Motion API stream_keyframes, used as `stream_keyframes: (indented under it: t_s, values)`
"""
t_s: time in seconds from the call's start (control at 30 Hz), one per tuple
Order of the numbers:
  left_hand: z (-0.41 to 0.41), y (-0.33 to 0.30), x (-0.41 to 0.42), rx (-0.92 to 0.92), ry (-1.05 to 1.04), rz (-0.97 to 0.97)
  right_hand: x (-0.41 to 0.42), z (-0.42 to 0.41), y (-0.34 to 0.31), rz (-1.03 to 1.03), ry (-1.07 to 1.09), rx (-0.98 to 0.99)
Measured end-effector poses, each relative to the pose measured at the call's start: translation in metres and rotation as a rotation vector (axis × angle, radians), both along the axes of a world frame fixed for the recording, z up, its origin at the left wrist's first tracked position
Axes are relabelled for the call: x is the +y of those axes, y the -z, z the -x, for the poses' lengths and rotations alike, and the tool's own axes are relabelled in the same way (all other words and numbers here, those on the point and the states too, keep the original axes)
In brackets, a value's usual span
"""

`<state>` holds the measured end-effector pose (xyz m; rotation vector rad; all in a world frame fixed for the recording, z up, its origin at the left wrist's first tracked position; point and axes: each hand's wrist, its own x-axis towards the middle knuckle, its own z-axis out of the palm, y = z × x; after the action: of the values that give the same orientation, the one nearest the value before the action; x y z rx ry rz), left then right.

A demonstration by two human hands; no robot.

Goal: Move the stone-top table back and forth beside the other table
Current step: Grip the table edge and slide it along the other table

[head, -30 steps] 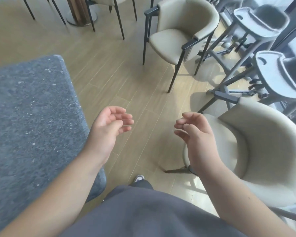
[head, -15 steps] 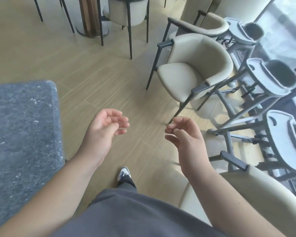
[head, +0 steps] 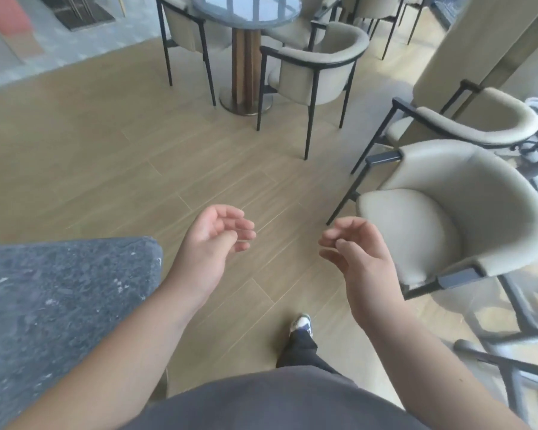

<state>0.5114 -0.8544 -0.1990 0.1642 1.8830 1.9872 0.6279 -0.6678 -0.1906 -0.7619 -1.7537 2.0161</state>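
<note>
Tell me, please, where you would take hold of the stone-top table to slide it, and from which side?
Probably the rounded near corner edge of the stone-top table, reached from its right side, where the left hand hovers empty beside it. The slab overhangs there, so fingers could hook under while the right hand joins.

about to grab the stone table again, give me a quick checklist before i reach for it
1. Left hand free: ok, loosely curled, holding nothing.
2. Right hand free: ok, holding nothing.
3. Stone-top table within reach: ok, its corner is just beside the left forearm.
4. Tabletop clear of loose items: ok on the visible part.
5. Armchair clear of the path: cannot tell, it stands close on the right.
6. Table legs and floor beneath: cannot tell, hidden by the top.
</note>
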Motion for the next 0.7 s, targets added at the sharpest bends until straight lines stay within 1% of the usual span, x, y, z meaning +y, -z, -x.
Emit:
stream_keyframes:
  t_s: [0.17,0.23,0.3,0.37,0.5,0.7]
  values:
    - [0.102,0.012,0.042,0.019,-0.129,-0.032,0.052,0.129,0.009,-0.004,-0.114,0.023]
    - [0.15,0.013,0.062,0.026,-0.2,-0.038,0.074,0.189,0.008,-0.026,-0.195,0.025]
    - [0.195,0.007,0.078,-0.005,-0.288,-0.047,0.089,0.249,0.0,-0.038,-0.279,-0.005]
    - [0.237,0.004,0.084,-0.016,-0.377,-0.07,0.098,0.306,-0.007,-0.057,-0.38,0.006]
    - [0.302,0.001,0.072,-0.033,-0.567,-0.04,0.085,0.412,-0.014,-0.084,-0.598,-0.036]
    - [0.376,0.008,0.014,-0.058,-0.859,-0.039,0.021,0.541,-0.003,-0.089,-0.885,-0.059]
